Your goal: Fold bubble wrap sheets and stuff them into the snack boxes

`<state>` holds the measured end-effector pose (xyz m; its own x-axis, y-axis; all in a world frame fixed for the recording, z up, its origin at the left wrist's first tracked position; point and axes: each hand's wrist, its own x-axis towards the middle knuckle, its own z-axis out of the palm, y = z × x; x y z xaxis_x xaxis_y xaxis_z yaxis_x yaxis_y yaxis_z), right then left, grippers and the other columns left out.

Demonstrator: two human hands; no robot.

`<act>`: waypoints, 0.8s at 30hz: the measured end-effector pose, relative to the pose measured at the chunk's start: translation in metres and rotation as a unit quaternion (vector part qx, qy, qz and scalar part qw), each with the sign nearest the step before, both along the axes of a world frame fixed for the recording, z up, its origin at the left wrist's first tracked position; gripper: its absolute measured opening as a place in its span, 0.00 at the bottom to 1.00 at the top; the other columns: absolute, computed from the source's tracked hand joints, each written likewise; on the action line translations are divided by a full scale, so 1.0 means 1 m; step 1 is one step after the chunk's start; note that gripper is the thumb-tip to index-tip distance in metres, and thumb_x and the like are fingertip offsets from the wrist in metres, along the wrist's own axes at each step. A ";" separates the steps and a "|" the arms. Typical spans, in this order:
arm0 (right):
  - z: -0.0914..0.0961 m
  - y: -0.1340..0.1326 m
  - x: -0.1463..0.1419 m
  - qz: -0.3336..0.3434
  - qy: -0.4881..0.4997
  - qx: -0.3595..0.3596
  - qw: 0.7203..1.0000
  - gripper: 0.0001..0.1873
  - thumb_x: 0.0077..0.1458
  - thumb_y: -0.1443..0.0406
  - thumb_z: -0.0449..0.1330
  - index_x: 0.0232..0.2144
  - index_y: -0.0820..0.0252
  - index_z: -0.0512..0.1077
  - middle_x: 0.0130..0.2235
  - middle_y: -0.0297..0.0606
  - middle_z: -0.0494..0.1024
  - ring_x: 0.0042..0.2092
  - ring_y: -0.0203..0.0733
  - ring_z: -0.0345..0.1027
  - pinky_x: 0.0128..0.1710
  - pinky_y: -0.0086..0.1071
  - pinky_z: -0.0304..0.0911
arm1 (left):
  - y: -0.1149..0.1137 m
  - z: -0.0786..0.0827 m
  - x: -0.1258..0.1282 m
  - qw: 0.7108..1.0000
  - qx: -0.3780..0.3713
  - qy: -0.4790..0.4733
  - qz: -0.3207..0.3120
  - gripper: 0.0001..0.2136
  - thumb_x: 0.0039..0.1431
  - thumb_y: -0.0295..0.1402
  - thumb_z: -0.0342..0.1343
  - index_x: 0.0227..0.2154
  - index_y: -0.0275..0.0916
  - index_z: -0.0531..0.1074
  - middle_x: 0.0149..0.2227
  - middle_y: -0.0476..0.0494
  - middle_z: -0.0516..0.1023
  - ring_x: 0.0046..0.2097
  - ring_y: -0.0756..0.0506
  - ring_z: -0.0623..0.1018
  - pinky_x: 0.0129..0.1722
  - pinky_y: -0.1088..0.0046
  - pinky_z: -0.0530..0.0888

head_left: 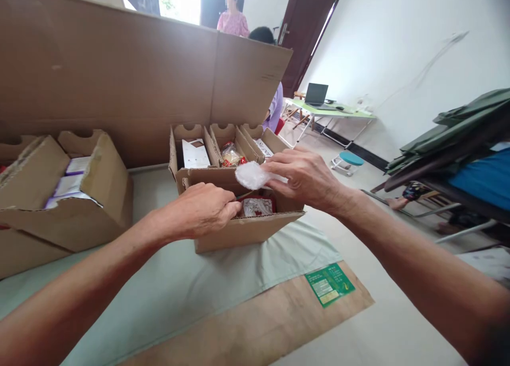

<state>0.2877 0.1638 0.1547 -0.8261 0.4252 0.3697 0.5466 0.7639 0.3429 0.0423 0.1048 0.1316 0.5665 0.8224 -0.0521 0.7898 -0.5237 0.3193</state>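
My right hand is closed on a translucent white, crumpled-looking piece of plastic, held above the front cardboard box. My left hand reaches over the near left side of that box. Its fingers are closed with the tips at the opening, and what they pinch there is hidden. Inside the box lies a red-edged packet with a whitish, shiny middle. Behind it stand cardboard bins, one with a white box and one with clear and red packets.
More cardboard bins with white-purple boxes stand left. A tall cardboard panel rises behind. A pale green cloth covers the table, with a green printed card near its corner. A laptop and people are farther back.
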 end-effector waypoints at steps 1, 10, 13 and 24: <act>0.001 0.002 -0.001 -0.007 -0.023 -0.011 1.000 0.09 0.65 0.65 0.60 0.41 0.59 0.80 0.41 0.41 0.84 0.40 0.46 0.74 0.40 0.37 0.59 | -0.002 0.000 0.000 1.000 -0.002 -0.008 0.001 0.20 0.69 0.40 0.39 0.26 0.40 0.71 0.30 0.44 0.78 0.29 0.45 0.69 0.31 0.66 0.57; 0.002 -0.001 -0.048 -0.063 -0.161 -0.108 0.979 0.09 0.64 0.68 0.59 0.36 0.61 0.81 0.39 0.44 0.84 0.41 0.48 0.75 0.37 0.36 0.55 | -0.006 -0.008 0.000 0.996 0.030 -0.067 -0.052 0.16 0.62 0.31 0.44 0.17 0.39 0.60 0.19 0.51 0.64 0.23 0.50 0.59 0.28 0.66 0.52; -0.004 0.001 -0.070 -0.055 -0.217 -0.166 0.960 0.10 0.63 0.72 0.59 0.38 0.60 0.82 0.40 0.44 0.85 0.41 0.48 0.77 0.35 0.35 0.57 | -0.008 -0.009 0.000 0.996 0.039 -0.067 -0.049 0.16 0.60 0.29 0.45 0.16 0.39 0.60 0.18 0.51 0.63 0.22 0.50 0.57 0.27 0.66 0.51; -0.019 0.020 -0.079 -0.081 -0.153 -0.328 0.929 0.13 0.61 0.66 0.65 0.49 0.60 0.80 0.47 0.45 0.84 0.46 0.50 0.78 0.41 0.34 0.65 | -0.020 -0.023 -0.007 0.942 0.217 -0.219 0.134 0.13 0.66 0.35 0.49 0.30 0.40 0.77 0.34 0.44 0.83 0.38 0.43 0.78 0.38 0.65 0.71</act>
